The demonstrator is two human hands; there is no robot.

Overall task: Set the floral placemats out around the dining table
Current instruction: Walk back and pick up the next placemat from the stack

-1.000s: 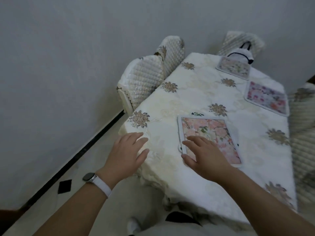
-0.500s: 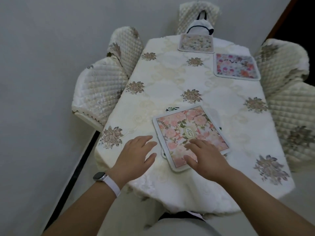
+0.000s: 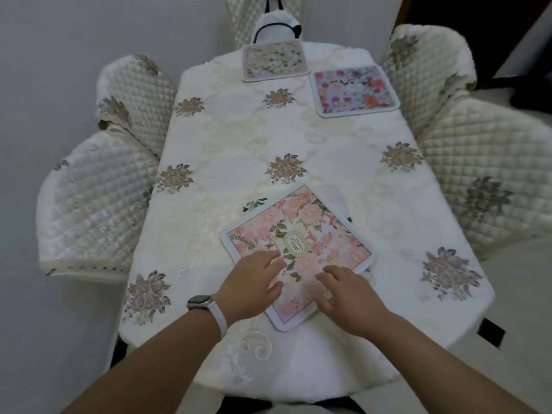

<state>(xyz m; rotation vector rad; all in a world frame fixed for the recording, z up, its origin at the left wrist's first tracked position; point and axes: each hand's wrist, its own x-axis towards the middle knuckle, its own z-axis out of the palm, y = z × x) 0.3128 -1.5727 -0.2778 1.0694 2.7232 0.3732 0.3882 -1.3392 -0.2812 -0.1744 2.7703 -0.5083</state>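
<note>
Grip on both sides was loose, not clamped: left hand (image 3: 254, 283) and right hand (image 3: 348, 297) lay flat, fingers spread, pressing the pink placemat (image 3: 313, 234) at the near end of the counter (image 3: 239, 150). Mat sat skewed, one corner pointing back at the person; it looked near square, long axis hard to call. Oval label (image 3: 295, 245) at its centre carried writing, unreadable. Leafy corner of a second mat (image 3: 254, 204) stuck out underneath, rest hidden. Pale placemat (image 3: 274, 62) at the far end and bright placemat (image 3: 355, 91) at far right both lay long axis across. White bag (image 3: 276, 25) behind them was cut off at the top edge.
</note>
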